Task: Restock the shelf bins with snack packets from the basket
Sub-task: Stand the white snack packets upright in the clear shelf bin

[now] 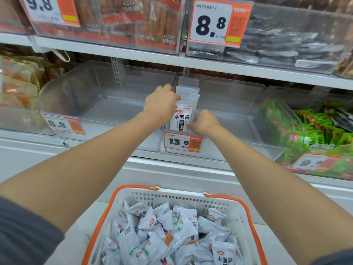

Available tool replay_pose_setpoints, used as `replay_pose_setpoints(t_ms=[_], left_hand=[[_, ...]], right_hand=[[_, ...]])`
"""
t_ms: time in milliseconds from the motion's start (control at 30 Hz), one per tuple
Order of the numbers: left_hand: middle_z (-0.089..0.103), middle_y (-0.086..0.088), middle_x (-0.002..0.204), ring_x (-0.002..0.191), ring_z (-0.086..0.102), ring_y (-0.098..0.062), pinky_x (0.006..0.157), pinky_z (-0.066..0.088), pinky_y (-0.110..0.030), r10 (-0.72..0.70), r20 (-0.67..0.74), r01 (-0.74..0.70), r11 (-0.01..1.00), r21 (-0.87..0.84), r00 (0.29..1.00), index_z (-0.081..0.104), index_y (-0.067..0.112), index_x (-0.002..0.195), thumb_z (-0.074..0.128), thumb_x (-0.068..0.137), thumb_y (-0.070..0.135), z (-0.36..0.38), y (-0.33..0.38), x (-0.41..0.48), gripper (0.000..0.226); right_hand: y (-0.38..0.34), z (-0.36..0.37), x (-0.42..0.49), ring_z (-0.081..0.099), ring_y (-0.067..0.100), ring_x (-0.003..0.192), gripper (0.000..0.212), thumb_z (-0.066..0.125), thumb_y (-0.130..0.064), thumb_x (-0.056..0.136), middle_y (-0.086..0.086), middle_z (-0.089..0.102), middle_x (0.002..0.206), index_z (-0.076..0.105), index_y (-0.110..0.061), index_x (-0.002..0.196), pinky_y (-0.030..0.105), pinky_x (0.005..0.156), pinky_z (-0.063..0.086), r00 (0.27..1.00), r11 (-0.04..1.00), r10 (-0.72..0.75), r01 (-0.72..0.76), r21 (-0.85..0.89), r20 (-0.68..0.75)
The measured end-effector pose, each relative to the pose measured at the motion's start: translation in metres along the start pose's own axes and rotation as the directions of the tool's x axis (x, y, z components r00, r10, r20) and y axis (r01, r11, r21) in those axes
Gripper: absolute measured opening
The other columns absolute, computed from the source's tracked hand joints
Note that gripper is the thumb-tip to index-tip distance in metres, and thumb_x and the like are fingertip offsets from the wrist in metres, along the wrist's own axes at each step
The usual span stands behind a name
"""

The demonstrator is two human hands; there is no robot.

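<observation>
Left hand (162,108): fingers curled round the upper left of the row of packets (188,92), tips hidden behind it. Right hand (205,122): fingers bent, pinching the lower right edge of the front packet (181,119). The row stands upright against the left wall of the clear bin (229,111), just above the 13.5 price tag (181,143). Step in hand, as I read it: squaring up a placed batch. Next move likely calls for letting go, reaching down to the basket (181,197), gathering loose packets (183,226) and standing them beside the row.
</observation>
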State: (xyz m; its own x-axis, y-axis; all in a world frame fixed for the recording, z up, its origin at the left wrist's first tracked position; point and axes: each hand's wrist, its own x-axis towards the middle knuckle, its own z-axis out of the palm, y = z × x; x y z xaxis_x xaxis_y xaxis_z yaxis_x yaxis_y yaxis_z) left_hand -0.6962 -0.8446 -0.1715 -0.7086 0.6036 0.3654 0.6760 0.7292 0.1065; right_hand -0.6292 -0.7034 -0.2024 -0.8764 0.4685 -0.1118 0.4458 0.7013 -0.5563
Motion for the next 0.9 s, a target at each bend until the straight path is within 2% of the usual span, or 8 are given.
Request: replay_pose_setpoints(t_ms=[100, 233, 367, 533, 633, 700, 833, 900], left_hand=[[0.046, -0.007, 0.137, 0.124, 0.040, -0.028, 0.092, 0.045, -0.043, 0.016, 0.013, -0.016, 0.999, 0.049, 1.000, 0.051, 0.028, 0.139, 0.057, 0.097, 0.025, 0.003, 0.001, 0.002, 0.043], [0.040, -0.008, 0.144, 0.129, 0.036, -0.031, 0.100, 0.038, -0.045, 0.041, 0.091, -0.051, 0.992, 0.118, 0.995, 0.041, 0.033, 0.145, 0.055, 0.097, 0.034, 0.004, 0.003, 0.006, 0.050], [0.038, -0.008, 0.147, 0.131, 0.034, -0.032, 0.102, 0.038, -0.045, 0.036, 0.103, -0.049, 0.991, 0.129, 0.994, 0.038, 0.030, 0.147, 0.057, 0.096, 0.027, 0.005, 0.004, 0.006, 0.054], [0.037, -0.007, 0.149, 0.132, 0.035, -0.031, 0.100, 0.040, -0.044, 0.037, 0.097, -0.046, 0.994, 0.095, 0.995, 0.039, 0.026, 0.146, 0.058, 0.095, 0.024, 0.003, 0.005, 0.000, 0.054], [0.034, -0.007, 0.150, 0.131, 0.035, -0.030, 0.096, 0.043, -0.044, 0.023, 0.075, -0.027, 0.999, 0.047, 0.997, 0.039, 0.022, 0.146, 0.056, 0.096, 0.025, 0.003, 0.006, -0.009, 0.053], [0.036, -0.008, 0.147, 0.128, 0.037, -0.030, 0.092, 0.045, -0.042, -0.011, -0.001, 0.011, 1.000, -0.021, 1.000, 0.040, 0.017, 0.144, 0.054, 0.096, 0.023, 0.003, 0.008, -0.018, 0.051], [0.051, -0.008, 0.124, 0.108, 0.047, -0.027, 0.079, 0.046, -0.037, -0.053, -0.216, 0.031, 0.994, -0.104, 0.975, 0.052, 0.012, 0.124, 0.055, 0.092, 0.017, 0.003, 0.015, -0.039, 0.033], [0.054, -0.007, 0.102, 0.092, 0.049, -0.026, 0.069, 0.042, -0.035, -0.044, -0.281, 0.010, 0.993, -0.121, 0.959, 0.056, 0.011, 0.104, 0.058, 0.087, 0.013, -0.001, 0.022, -0.054, 0.017]], right_hand=[[0.002, -0.002, -0.002, 0.054, 0.017, 0.063, 0.022, 0.073, -0.023, 0.085, -0.001, 0.055, 0.065, 0.060, -0.011, 0.073, 0.025, 0.047, 0.033, 1.000, 0.999, -0.009, 0.008, 0.053, 0.012], [0.001, 0.000, -0.004, 0.054, 0.014, 0.059, 0.029, 0.075, -0.023, 0.084, -0.002, 0.056, 0.065, 0.054, -0.015, 0.066, 0.025, 0.048, 0.035, 1.000, 0.997, -0.014, 0.014, 0.071, -0.006], [0.001, 0.000, -0.003, 0.055, 0.015, 0.063, 0.023, 0.075, -0.023, 0.084, 0.000, 0.060, 0.071, 0.059, -0.013, 0.071, 0.024, 0.048, 0.035, 1.000, 0.996, -0.005, 0.005, 0.090, 0.001], [0.000, -0.005, -0.007, 0.060, 0.016, 0.069, 0.022, 0.078, -0.025, 0.081, 0.003, 0.065, 0.078, 0.069, -0.007, 0.090, 0.025, 0.054, 0.043, 0.999, 0.991, 0.008, -0.012, 0.132, 0.033], [0.000, -0.012, -0.012, 0.057, 0.010, 0.062, 0.016, 0.076, -0.023, 0.084, -0.002, 0.062, 0.070, 0.067, -0.010, 0.083, 0.022, 0.052, 0.041, 0.999, 0.993, -0.005, -0.001, 0.116, 0.052], [0.000, -0.017, -0.018, 0.054, 0.010, 0.060, 0.018, 0.075, -0.025, 0.085, -0.003, 0.058, 0.066, 0.065, -0.011, 0.078, 0.024, 0.050, 0.037, 0.999, 0.997, -0.006, 0.003, 0.076, 0.032], [0.010, -0.023, -0.034, 0.052, 0.025, 0.068, 0.024, 0.068, -0.023, 0.086, 0.002, 0.053, 0.067, 0.057, -0.008, 0.071, 0.029, 0.052, 0.037, 0.992, 0.999, -0.025, 0.023, -0.022, -0.120], [0.017, -0.022, -0.052, 0.059, 0.029, 0.090, 0.016, 0.062, -0.017, 0.087, 0.007, 0.064, 0.091, 0.068, -0.007, 0.097, 0.032, 0.072, 0.046, 0.933, 0.990, -0.137, 0.119, -0.074, -0.331]])
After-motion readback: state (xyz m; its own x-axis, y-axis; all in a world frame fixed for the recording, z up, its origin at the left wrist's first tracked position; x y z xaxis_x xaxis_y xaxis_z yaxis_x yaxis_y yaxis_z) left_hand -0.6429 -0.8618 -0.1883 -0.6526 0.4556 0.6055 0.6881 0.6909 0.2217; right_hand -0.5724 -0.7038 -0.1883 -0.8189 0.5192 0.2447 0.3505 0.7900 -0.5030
